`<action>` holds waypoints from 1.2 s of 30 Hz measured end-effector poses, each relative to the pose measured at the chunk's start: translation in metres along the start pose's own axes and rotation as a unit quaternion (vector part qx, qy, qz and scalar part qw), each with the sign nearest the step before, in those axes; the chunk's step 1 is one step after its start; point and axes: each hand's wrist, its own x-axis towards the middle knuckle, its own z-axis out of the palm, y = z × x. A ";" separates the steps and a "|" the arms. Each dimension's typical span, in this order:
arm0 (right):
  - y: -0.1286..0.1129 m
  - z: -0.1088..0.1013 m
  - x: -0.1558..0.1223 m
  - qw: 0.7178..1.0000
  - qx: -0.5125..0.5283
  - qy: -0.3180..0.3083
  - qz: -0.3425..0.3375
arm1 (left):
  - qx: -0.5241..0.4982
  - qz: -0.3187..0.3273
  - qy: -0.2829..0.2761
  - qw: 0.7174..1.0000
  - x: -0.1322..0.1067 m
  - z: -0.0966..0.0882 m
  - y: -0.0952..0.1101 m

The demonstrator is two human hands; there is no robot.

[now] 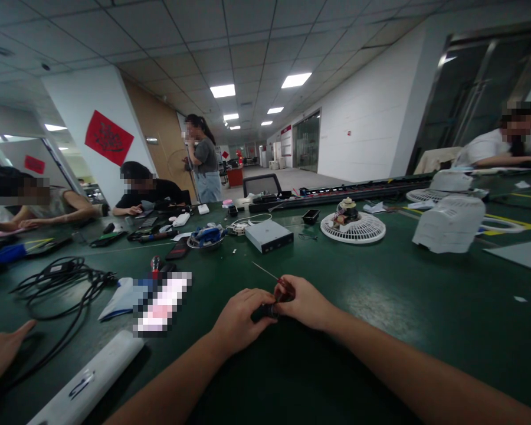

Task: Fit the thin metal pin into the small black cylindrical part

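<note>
Fingers (259,300): curled and closed, the left hand (239,323) wrapped round the black handle of a small screwdriver (264,311), the right hand (303,302) pinching its red collar.
Shaft: thin steel, pointing up and to the left, clear of everything else.
Position: both hands together, near the front edge of the green surface (371,295); cannot tell if the screwdriver touches it.
Nearest: a silver optical drive (269,236) ahead of the hands, a pixelated packet (161,301) to the left.
Farther right: a white fan grille (353,228) carrying a motor (346,211), and a white fan housing (449,224).
Left side: a coiled black cable (57,289), a long white bar (88,378).
Others: a co-worker's hand (2,354) at the left edge, a standing person (201,159) in the distance.
</note>
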 end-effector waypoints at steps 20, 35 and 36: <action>-0.016 -0.040 -0.004 0.928 -0.336 0.058 -0.150 | 0.024 -0.224 0.159 0.961 0.007 0.000 -0.012; -0.021 -0.032 -0.006 0.942 -0.311 0.067 -0.104 | 0.025 -0.167 0.122 0.978 0.005 0.004 -0.010; -0.021 -0.032 -0.006 0.946 -0.302 0.058 -0.098 | 0.026 -0.164 0.119 0.979 0.005 0.004 -0.009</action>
